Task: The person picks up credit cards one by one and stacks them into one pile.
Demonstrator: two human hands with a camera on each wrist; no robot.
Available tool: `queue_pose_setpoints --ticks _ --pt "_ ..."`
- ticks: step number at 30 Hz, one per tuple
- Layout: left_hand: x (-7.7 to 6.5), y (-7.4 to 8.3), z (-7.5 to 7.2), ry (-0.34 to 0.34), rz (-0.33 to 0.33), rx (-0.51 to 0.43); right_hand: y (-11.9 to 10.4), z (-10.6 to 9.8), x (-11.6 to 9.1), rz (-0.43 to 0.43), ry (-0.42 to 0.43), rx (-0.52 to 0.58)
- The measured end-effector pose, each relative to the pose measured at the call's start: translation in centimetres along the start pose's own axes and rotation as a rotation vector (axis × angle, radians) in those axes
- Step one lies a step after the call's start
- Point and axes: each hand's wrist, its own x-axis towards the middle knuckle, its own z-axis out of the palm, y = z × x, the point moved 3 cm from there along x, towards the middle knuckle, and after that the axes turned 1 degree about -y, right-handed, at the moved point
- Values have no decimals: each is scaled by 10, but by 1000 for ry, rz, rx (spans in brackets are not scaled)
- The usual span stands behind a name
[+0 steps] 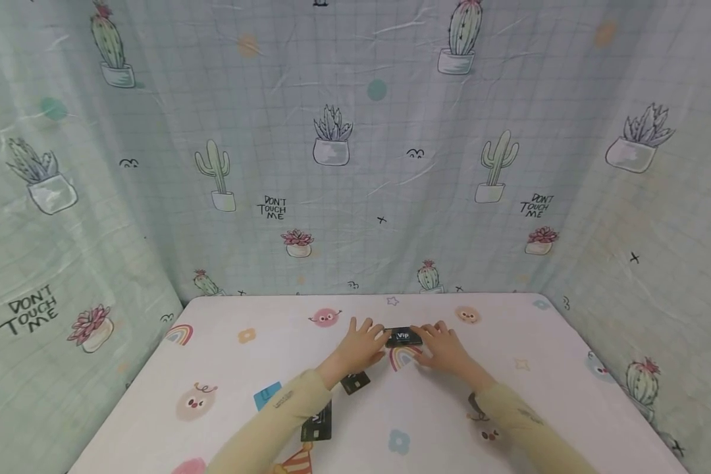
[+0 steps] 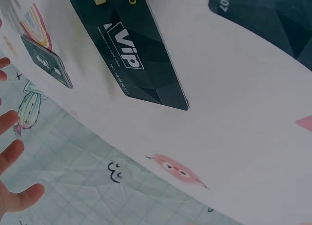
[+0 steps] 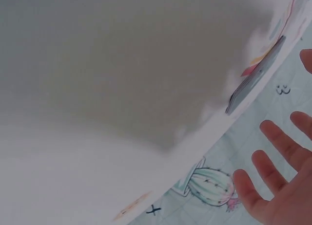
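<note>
A small stack of black "Vip" membership cards [image 1: 403, 337] lies flat near the back of the table, between the two hands. My left hand [image 1: 359, 347] is at its left side, fingers spread, and my right hand [image 1: 444, 350] is at its right side, fingers extended. In the left wrist view, the stack [image 2: 47, 62] shows beyond the fingers [image 2: 12, 154], which are apart from each other. From the right wrist, layered edges of the stack [image 3: 258, 74] are visible, with loosely spread fingers [image 3: 270, 171] beside it. Nothing is gripped in either hand.
Under and beside the left forearm lie more cards: a black card [image 1: 356, 382], another black "Vip" card [image 1: 316, 426] partly hidden by the sleeve, and a blue card [image 1: 266, 395]. A patterned curtain [image 1: 355, 257] hangs behind the white printed table [image 1: 450, 421] and at both sides.
</note>
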Motion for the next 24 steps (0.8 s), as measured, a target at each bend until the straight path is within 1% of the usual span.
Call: queue_pose_setpoints --ticks 4,8,12,17,21,24 --pt "-11 2 -4 18 29 30 -9 0 -4 9 -4 30" --pt "-21 3 -8 47 39 32 -19 0 -6 14 -6 51" --pt "-31 5 -12 71 37 16 -28 0 -9 -1 -5 55" --pt "-41 6 -13 100 42 7 -38 1 -12 -1 -15 61" --pt "-49 7 -15 139 54 -26 -48 -1 -13 3 -30 84" --pt "-58 6 -15 144 61 -59 -54 -3 -14 9 -46 115"
